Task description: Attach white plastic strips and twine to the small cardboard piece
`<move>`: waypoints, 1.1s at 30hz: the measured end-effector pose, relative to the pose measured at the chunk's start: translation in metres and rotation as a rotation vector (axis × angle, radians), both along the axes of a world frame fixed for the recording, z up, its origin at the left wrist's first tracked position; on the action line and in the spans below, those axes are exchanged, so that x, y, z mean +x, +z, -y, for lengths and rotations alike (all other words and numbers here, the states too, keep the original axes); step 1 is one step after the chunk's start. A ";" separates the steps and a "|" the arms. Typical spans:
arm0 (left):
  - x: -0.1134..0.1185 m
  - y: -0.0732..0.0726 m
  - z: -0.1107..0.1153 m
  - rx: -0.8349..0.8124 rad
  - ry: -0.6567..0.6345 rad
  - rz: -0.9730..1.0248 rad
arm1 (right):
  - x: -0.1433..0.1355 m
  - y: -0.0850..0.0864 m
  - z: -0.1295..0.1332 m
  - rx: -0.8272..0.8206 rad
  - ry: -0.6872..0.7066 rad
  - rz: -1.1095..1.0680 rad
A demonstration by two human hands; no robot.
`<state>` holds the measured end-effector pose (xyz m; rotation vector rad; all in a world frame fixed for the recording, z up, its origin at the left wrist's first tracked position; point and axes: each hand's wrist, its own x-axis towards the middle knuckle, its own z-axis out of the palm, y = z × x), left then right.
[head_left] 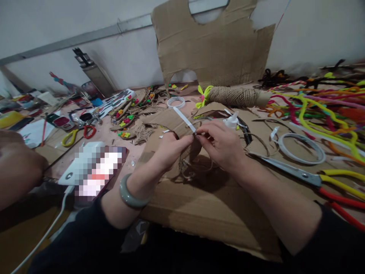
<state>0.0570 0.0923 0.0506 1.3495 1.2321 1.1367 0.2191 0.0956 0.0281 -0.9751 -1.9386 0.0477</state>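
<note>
A narrow white strip of tape [182, 118] slants up and left from my fingertips. My right hand [221, 146] pinches its lower end between thumb and forefinger. Close against it, my left hand [172, 150] is closed on a curved brown cardboard piece [195, 150], with its thumb reaching to the end of the strip. Thin loops of cord hang around the lower part of this piece. My fingers cover where the strip meets the cardboard. A large cardboard sheet [216, 213] lies beneath both hands.
Large scissors [302, 175] and a tape roll [301, 148] lie to the right; a white-capped bottle [232, 121] stands nearer. Behind are a twine roll [234, 96] and another tape roll [176, 102]. A phone [99, 173] lies left, beside another person's hand [21, 167].
</note>
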 end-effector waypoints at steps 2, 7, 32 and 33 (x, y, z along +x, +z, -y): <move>0.001 0.002 0.001 0.015 -0.013 -0.054 | 0.001 0.002 0.001 0.023 -0.024 0.046; 0.003 0.012 0.006 0.031 -0.011 -0.249 | 0.002 0.006 0.003 0.099 -0.087 0.159; 0.003 0.010 0.004 0.046 -0.004 -0.336 | 0.003 0.005 0.003 0.156 -0.125 0.237; 0.004 0.013 0.005 0.051 -0.007 -0.359 | 0.003 0.005 0.003 0.160 -0.139 0.254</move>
